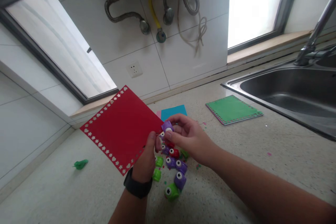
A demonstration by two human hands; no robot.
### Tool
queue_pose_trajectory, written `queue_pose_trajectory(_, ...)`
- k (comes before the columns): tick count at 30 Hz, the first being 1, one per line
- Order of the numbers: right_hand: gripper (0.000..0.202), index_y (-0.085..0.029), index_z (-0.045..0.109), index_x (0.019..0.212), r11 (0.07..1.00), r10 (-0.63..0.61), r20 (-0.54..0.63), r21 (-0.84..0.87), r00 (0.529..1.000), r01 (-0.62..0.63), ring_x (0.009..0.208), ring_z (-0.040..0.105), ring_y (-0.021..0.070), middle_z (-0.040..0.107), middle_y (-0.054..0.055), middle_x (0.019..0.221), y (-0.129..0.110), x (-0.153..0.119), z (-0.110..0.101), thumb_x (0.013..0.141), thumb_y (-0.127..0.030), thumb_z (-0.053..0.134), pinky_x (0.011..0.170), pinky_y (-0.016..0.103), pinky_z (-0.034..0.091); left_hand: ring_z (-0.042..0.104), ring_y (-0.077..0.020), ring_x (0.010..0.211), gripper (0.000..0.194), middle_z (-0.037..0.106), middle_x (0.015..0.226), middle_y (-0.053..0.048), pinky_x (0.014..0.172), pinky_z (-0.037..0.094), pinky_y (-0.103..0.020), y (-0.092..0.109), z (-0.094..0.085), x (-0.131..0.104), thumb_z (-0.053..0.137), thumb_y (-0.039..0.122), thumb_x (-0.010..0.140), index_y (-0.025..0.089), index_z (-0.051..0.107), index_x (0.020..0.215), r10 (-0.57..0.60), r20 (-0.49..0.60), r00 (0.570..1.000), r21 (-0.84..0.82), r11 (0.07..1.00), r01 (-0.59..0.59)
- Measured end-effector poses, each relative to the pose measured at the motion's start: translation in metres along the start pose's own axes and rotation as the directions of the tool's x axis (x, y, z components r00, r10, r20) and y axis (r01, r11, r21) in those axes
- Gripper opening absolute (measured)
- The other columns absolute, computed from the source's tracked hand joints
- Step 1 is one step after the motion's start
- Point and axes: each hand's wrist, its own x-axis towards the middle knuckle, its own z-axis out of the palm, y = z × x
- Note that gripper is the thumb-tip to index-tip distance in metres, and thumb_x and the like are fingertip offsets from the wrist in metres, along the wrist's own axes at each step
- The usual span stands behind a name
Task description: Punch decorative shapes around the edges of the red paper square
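My left hand (145, 161), with a black watch on the wrist, holds a red paper sheet (122, 129) up by its lower right edge. The sheet has small hearts and stars punched along its borders. My right hand (190, 136) grips a small purple paper punch (167, 126) at the sheet's right corner. Below the hands, several small punches (174, 173) in purple, green and red lie in a heap on the speckled counter.
A green punched sheet (232, 109) lies on the counter near a steel sink (288, 91) with a tap (315, 38). Blue and pink sheets (173, 111) lie behind my hands. A green scrap (81, 163) sits at left. Hoses and a socket (134, 69) are on the tiled wall.
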Motion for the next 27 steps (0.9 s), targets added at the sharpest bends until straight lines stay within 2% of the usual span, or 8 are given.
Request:
queue_pose_trajectory(4,0.037,-0.019,0.064,0.1,0.986,0.14,-0.04,0.094,0.989,-0.135,0.07,0.067,0.0138,0.07,0.001,0.08,0.0,0.005,-0.003,0.077,-0.039,0.083,0.069,0.03,0.055,0.045,-0.0155,0.057,0.055,0.046,0.055,0.003,0.067,0.042,-0.03,0.007,-0.001,0.001,0.048,0.059,0.097,0.023,0.048,0.056,-0.01,0.027,1.0,0.167,0.986,0.005)
queue_pose_trajectory(7,0.036,-0.017,0.068,0.098,0.975,0.184,-0.028,0.134,0.983,-0.178,0.07,0.067,0.0129,0.071,0.002,0.082,0.001,0.007,-0.003,0.075,-0.039,0.086,0.07,0.029,0.054,0.046,-0.016,0.055,0.053,0.048,0.054,0.002,0.065,0.041,-0.03,0.011,0.0,0.001,0.055,0.056,0.095,0.023,0.051,0.053,0.017,-0.014,1.0,0.182,0.983,-0.015)
queue_pose_trajectory(10,0.032,-0.017,0.071,0.093,0.971,0.19,-0.004,0.15,0.982,-0.187,0.066,0.064,0.0114,0.071,0.001,0.079,0.003,0.007,-0.004,0.075,-0.04,0.085,0.067,0.027,0.053,0.046,-0.0166,0.054,0.049,0.051,0.052,0.001,0.064,0.041,-0.03,0.013,0.001,0.001,0.065,0.05,0.09,0.023,0.055,0.05,0.059,-0.066,0.996,0.123,0.991,-0.051)
queue_pose_trajectory(12,0.03,-0.018,0.072,0.09,0.973,0.184,-0.004,0.143,0.983,-0.182,0.065,0.063,0.0115,0.07,0.0,0.077,0.005,0.007,-0.004,0.076,-0.041,0.085,0.066,0.028,0.052,0.047,-0.017,0.054,0.047,0.052,0.051,0.001,0.065,0.041,-0.03,0.015,0.002,0.001,0.068,0.046,0.089,0.024,0.056,0.05,0.067,-0.063,0.996,0.115,0.992,-0.059)
queue_pose_trajectory(17,0.032,-0.018,0.072,0.09,0.972,0.201,-0.02,0.125,0.979,-0.197,0.065,0.062,0.0115,0.07,0.001,0.079,0.006,0.008,-0.005,0.074,-0.041,0.086,0.064,0.027,0.052,0.047,-0.0156,0.051,0.051,0.051,0.051,0.002,0.065,0.039,-0.031,0.018,0.002,0.001,0.061,0.044,0.094,0.024,0.051,0.049,0.074,-0.036,0.997,0.241,0.969,-0.063)
queue_pose_trajectory(23,0.032,-0.017,0.071,0.088,0.974,0.207,-0.043,0.107,0.977,-0.201,0.064,0.061,0.0118,0.067,0.0,0.077,0.007,0.009,-0.005,0.074,-0.041,0.086,0.062,0.027,0.051,0.048,-0.0158,0.05,0.051,0.051,0.049,0.003,0.066,0.037,-0.032,0.019,0.004,0.001,0.058,0.041,0.096,0.024,0.049,0.048,0.083,-0.025,0.996,0.316,0.946,-0.071)
queue_pose_trajectory(27,0.032,-0.017,0.071,0.088,0.977,0.198,-0.049,0.096,0.979,-0.193,0.065,0.061,0.0119,0.067,0.001,0.078,0.008,0.009,-0.005,0.074,-0.042,0.086,0.061,0.027,0.051,0.047,-0.0149,0.047,0.05,0.051,0.047,0.003,0.062,0.037,-0.031,0.021,0.005,0.001,0.062,0.037,0.094,0.024,0.05,0.047,0.093,-0.066,0.993,0.295,0.953,-0.07)
